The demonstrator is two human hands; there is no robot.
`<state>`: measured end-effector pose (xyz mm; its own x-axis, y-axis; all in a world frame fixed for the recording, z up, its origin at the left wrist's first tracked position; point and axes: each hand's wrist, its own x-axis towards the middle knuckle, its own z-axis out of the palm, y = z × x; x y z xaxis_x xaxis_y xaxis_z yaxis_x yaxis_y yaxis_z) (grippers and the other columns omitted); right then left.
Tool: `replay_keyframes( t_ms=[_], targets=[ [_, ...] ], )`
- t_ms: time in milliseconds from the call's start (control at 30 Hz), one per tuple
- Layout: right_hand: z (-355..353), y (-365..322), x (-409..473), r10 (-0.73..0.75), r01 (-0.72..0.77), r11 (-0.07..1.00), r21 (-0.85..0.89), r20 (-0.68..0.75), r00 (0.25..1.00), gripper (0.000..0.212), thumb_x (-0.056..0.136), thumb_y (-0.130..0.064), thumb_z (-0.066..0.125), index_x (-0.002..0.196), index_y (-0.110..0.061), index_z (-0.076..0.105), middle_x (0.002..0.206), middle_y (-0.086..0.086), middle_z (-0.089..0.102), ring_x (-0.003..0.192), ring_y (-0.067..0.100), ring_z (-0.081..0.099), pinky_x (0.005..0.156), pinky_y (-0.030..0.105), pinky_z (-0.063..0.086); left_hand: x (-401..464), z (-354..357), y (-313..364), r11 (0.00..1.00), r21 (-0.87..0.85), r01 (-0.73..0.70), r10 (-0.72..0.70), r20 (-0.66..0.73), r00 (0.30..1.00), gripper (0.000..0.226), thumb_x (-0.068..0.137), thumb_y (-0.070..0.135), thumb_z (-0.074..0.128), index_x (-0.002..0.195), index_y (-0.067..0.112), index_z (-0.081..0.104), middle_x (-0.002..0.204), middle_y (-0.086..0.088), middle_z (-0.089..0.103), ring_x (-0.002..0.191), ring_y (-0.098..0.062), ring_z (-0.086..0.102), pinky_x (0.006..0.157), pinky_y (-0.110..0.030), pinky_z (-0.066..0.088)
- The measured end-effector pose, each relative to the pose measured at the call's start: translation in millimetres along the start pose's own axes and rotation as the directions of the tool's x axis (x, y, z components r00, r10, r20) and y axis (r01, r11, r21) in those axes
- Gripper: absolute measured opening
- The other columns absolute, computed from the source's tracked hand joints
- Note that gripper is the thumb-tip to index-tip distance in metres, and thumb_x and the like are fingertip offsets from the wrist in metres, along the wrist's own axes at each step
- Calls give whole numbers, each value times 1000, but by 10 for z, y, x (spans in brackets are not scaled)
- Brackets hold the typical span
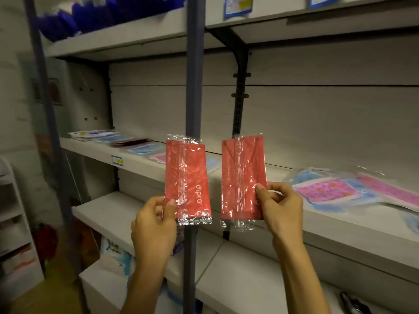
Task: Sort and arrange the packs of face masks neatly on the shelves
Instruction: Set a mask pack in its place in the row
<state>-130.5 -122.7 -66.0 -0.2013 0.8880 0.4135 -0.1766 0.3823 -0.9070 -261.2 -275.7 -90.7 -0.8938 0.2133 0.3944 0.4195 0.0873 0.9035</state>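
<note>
— So, what are the hands doing?

— Each is gripping one pack. The left hand (154,223) is pinching the lower left corner of a red face-mask pack in clear crinkly plastic with white lettering (188,180), thumb on the front. The right hand (281,209) is pinching the lower right part of a second red face-mask pack in clear wrap (242,177) the same way.

— Where are the packs sitting?

— Both are being held upright in the air, side by side but apart, in front of the grey middle shelf (140,159) and the dark blue metal upright post (195,64).

— Anything lying on that shelf?

— On its left part, a row of flat blue, dark red and pink mask packs (127,141) is lying along the board. To the right, a loose heap of pink patterned and light blue mask packs (335,189) is overlapping untidily — none of them touching the held ones.

— And higher up?

— Dark blue bundles (79,17) are resting on the top shelf, blurred.
</note>
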Motion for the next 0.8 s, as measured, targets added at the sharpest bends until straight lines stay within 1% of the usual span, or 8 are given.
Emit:
replay_keyframes(
  t_ms=[100, 233, 300, 367, 500, 567, 700, 800],
  targets=[
    [392, -1, -124, 0, 0, 1000, 1, -8, 1000, 7, 89, -22, 66, 86, -16, 64, 72, 14, 70, 70, 31, 70, 69, 51, 58, 311, -298, -203, 1000, 3, 19, -19, -14, 1000, 13, 93, 33, 57, 97, 21, 60, 83, 2, 67, 75, -13, 64, 67, -31, 50],
    [943, 40, -286, -23, 22, 999, -28, -46, 999, 7, 87, -23, 68, 81, -19, 65, 68, 12, 69, 67, 35, 67, 67, 53, 57, 647, -694, -443, 999, 20, 25, -24, -39, 999, 8, 93, 30, 57, 92, 23, 56, 73, 12, 57, 67, 1, 50, 58, -23, 35],
    [1210, 77, -361, -30, 29, 998, -50, -30, 999, 7, 87, -23, 67, 81, -20, 64, 69, 12, 68, 66, 35, 67, 64, 52, 57, 801, -860, -562, 999, 49, 23, -21, -33, 999, 8, 93, 31, 56, 91, 24, 56, 73, 14, 55, 68, -4, 52, 58, -22, 36],
    [1452, 91, -412, -29, 29, 998, -57, -3, 1000, 7, 87, -25, 67, 82, -20, 64, 71, 14, 68, 67, 36, 67, 61, 51, 57, 948, -992, -672, 997, 68, 28, -25, -32, 999, 9, 94, 32, 55, 89, 25, 56, 74, 12, 58, 73, -12, 57, 63, -26, 41],
    [1881, 154, -428, -33, 35, 997, -65, 27, 999, 7, 88, -28, 67, 84, -23, 65, 73, 12, 68, 67, 28, 69, 65, 48, 59, 1211, -1152, -889, 998, 65, 22, -19, -44, 999, 8, 94, 33, 55, 89, 26, 55, 76, 8, 61, 74, -18, 62, 67, -32, 49],
    [2080, 214, -396, -30, 32, 997, -66, 34, 999, 8, 87, -30, 68, 84, -23, 66, 71, 10, 68, 67, 28, 69, 66, 50, 58, 1345, -1186, -994, 998, 65, 22, -18, -58, 998, 6, 94, 30, 55, 89, 26, 54, 76, 8, 59, 75, -18, 60, 68, -32, 49],
    [2452, 349, -239, -23, 25, 998, -50, 41, 999, 8, 87, -29, 68, 83, -21, 67, 69, 6, 68, 67, 23, 68, 70, 50, 58, 1673, -1198, -1176, 997, 77, 9, -4, -63, 998, 8, 94, 28, 56, 88, 23, 54, 73, 12, 55, 71, -10, 54, 60, -21, 39],
    [2769, 432, -92, -28, 30, 999, -33, 51, 998, 10, 86, -30, 68, 82, -21, 67, 68, 2, 69, 69, 22, 69, 73, 47, 58, 1995, -1171, -1319, 997, 70, 13, -8, -68, 998, 10, 94, 28, 56, 85, 23, 55, 75, 11, 58, 70, -6, 55, 60, -19, 39]
  ],
)
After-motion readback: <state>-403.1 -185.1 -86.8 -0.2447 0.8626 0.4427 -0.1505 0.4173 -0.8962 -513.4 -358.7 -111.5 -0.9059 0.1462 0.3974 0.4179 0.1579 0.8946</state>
